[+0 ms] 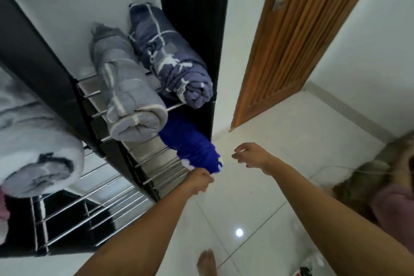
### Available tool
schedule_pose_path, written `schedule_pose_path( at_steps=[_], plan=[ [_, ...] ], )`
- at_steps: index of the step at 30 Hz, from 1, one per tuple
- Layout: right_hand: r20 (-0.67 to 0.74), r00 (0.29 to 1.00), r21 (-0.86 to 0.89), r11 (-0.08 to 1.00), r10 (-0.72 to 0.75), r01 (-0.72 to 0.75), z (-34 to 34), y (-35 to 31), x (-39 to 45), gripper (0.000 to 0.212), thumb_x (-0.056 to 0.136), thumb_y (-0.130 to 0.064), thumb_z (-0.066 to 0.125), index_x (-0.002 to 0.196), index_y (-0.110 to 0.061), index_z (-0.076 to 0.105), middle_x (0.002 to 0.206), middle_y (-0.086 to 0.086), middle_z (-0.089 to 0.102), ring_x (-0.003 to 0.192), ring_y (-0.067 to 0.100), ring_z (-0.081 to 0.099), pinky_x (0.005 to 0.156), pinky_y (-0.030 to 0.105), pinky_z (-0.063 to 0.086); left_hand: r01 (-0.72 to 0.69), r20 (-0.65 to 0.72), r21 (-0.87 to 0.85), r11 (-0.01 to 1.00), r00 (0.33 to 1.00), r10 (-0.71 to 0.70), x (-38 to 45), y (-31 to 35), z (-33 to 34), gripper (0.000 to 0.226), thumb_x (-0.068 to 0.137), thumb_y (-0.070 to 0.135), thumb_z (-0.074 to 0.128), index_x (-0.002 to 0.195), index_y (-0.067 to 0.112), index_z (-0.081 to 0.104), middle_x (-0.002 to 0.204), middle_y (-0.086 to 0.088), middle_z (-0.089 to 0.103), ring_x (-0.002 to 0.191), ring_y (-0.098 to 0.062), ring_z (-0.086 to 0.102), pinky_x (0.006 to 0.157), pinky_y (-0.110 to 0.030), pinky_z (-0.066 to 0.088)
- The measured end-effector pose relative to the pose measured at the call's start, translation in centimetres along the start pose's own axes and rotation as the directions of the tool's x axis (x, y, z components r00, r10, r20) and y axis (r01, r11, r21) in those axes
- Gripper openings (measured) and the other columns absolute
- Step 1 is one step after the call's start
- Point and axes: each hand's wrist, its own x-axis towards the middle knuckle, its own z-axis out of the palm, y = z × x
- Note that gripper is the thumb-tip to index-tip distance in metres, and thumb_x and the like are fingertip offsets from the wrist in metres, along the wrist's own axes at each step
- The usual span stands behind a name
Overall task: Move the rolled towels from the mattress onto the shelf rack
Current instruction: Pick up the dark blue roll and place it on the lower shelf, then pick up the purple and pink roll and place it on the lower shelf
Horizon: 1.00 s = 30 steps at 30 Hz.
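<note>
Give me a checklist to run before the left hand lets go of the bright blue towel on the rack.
1. Left hand grips bright blue towel: ok.
2. Towel fully on its rack tier: not ok, its end overhangs the front.
3. Right hand empty and apart from the towel: ok.
4. Grey rolled towel settled on the tier above: ok.
5. Patterned blue towel settled beside it: ok.
6. Depth left behind the towel: cannot tell.

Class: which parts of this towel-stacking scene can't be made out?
- Head view: bright blue towel, upper part hidden behind the grey towel.
- White towel, blurred and cut off by the left edge.
- Left hand: fingers blurred, grip on the blue towel unclear.
</note>
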Motion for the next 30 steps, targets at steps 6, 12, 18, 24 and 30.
schedule_pose_path(
  at_steps=[6,12,18,24,30],
  plan=[
    [-0.222,0.964,0.395,0.918,0.144,-0.046,-3.5,11.2,-11.4,0.010,0.094,-0.023,0.056,0.095,-0.016,0.063,0.101,0.004,0.066,0.086,0.013,0.063,0.086,0.032,0.050,-0.257,0.214,0.260,0.931,0.955,0.204,-2.3,5.5,10.1,0.010,0.087,0.026,0.062,0.084,0.020,0.054,0.084,-0.004,0.061,0.057,-0.012,0.051,0.047,-0.020,0.032],
    [-0.470,0.810,0.680,0.728,0.350,0.080,-1.7,25.0,-28.4,0.017,0.096,-0.015,0.054,0.082,-0.017,0.061,0.078,0.001,0.063,0.059,0.005,0.058,0.052,0.018,0.039,-0.532,0.497,0.397,0.748,0.810,0.312,-11.5,6.5,24.0,0.012,0.088,0.026,0.063,0.092,0.017,0.056,0.085,-0.007,0.060,0.061,-0.013,0.052,0.047,-0.020,0.033],
    [-0.660,0.432,0.751,0.541,0.614,0.378,5.7,35.8,-49.1,0.017,0.094,-0.010,0.056,0.080,-0.015,0.063,0.073,0.004,0.066,0.064,0.012,0.062,0.063,0.022,0.046,-0.833,0.816,0.171,0.527,0.419,0.398,-26.4,3.8,38.3,0.009,0.092,0.008,0.059,0.100,0.011,0.056,0.081,-0.007,0.058,0.042,0.004,0.054,0.042,-0.007,0.039],
    [-0.592,0.029,0.676,0.476,0.806,0.563,12.1,42.7,-65.3,0.015,0.094,-0.004,0.055,0.084,-0.012,0.063,0.068,0.002,0.067,0.055,0.007,0.063,0.058,0.017,0.051,-0.944,0.968,-0.042,0.327,0.042,0.246,-40.7,0.4,50.7,0.004,0.092,0.011,0.058,0.095,0.013,0.059,0.074,-0.003,0.063,0.038,0.001,0.051,0.043,-0.012,0.041],
    [-0.395,-0.164,0.643,0.399,0.904,0.654,16.6,50.1,-74.0,0.012,0.092,-0.001,0.055,0.089,-0.007,0.064,0.070,0.007,0.064,0.056,0.010,0.061,0.058,0.019,0.053,-0.967,0.997,-0.066,0.246,-0.074,-0.025,-49.2,-4.5,62.1,0.013,0.093,0.020,0.058,0.103,0.012,0.059,0.078,-0.002,0.063,0.046,-0.006,0.053,0.044,-0.014,0.041]
  ],
)
